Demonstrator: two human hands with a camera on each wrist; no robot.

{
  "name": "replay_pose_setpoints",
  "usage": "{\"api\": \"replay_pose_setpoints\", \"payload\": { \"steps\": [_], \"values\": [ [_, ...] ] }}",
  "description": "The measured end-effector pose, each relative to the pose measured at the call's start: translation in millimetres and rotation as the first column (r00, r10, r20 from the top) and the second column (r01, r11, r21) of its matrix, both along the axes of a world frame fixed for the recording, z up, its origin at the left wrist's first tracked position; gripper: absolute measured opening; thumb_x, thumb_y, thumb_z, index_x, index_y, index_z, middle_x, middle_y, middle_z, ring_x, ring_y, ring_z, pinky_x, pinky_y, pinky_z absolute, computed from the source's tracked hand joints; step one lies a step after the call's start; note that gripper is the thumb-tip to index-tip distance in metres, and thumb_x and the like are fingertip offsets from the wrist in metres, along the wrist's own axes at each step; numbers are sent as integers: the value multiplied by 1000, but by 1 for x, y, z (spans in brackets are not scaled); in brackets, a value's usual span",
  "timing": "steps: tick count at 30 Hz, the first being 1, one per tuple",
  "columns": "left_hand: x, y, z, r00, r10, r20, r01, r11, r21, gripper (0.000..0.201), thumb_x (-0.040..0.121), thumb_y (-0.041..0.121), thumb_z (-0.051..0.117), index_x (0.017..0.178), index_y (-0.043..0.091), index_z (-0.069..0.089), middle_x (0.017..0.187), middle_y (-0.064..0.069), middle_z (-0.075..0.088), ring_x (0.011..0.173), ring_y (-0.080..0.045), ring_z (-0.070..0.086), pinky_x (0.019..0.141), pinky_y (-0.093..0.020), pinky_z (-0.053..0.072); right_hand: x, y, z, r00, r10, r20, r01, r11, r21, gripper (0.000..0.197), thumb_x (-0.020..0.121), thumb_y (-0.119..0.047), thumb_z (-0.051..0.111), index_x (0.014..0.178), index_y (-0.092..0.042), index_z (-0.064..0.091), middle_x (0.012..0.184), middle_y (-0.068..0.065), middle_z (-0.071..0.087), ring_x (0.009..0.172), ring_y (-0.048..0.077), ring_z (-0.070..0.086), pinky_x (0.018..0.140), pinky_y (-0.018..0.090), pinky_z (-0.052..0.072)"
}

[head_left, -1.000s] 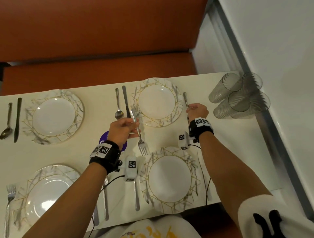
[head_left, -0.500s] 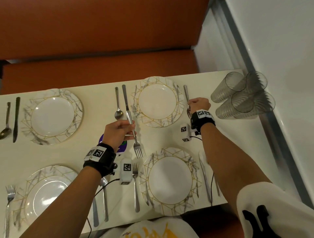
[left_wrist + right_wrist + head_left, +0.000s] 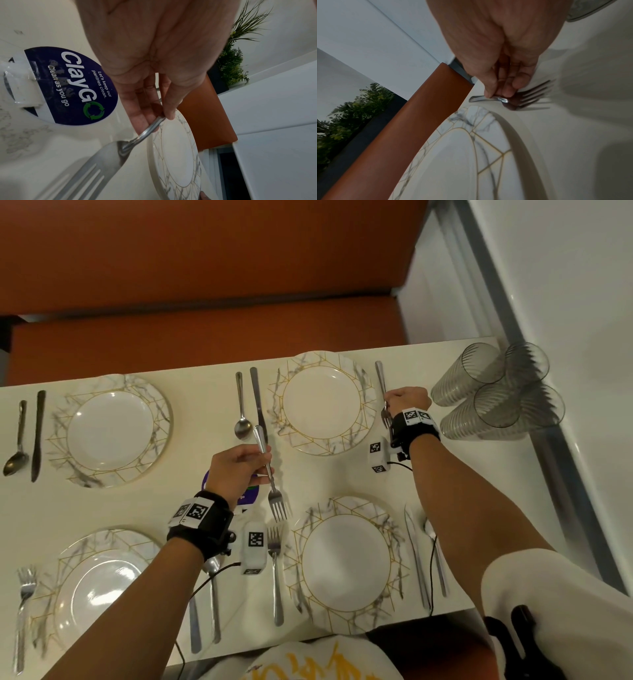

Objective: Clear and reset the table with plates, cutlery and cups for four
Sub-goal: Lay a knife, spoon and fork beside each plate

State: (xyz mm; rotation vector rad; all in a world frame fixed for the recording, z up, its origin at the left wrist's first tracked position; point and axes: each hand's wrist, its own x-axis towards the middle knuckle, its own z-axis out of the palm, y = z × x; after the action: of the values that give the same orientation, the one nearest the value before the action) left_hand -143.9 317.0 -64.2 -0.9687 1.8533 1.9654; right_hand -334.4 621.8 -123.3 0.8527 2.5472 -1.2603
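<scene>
Near-left fork handle cut off by frame edge; held fork's tines blurred, cropped.

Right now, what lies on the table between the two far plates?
In the head view, a spoon and a knife lie side by side between the far left plate and the far right plate, closer to the right one.
</scene>
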Motion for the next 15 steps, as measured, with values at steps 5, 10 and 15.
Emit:
{"api": "replay_pose_setpoints", "payload": {
  "steps": [5,10,15],
  "values": [
    [0,-2,-1,1000,3,-6,-3,1000,-1,21,92,2,71,113,-1,74,100,-27,73,84,-33,71,64,-27,63,-1,2,1,1000,12,-7,-12,1000,15,13,87,-7,68,82,-8,79,68,7,71,45,14,64,38,16,45],
    [1,-4,-3,1000,11,-11,-11,1000,-11,20,95,2,69,113,0,74,96,-21,72,83,-30,71,66,-26,63,7,-5,6,991,-79,-109,84,995,48,22,89,-12,60,72,-11,73,61,1,64,55,21,63,51,29,53],
    [5,-10,-7,999,18,-42,-18,1000,-17,18,98,0,63,110,5,75,96,-14,75,85,-29,71,77,-29,63,42,-45,25,977,37,-209,-50,997,-55,16,92,-19,65,94,-10,78,86,2,74,79,17,67,67,20,54]
  ]
}}
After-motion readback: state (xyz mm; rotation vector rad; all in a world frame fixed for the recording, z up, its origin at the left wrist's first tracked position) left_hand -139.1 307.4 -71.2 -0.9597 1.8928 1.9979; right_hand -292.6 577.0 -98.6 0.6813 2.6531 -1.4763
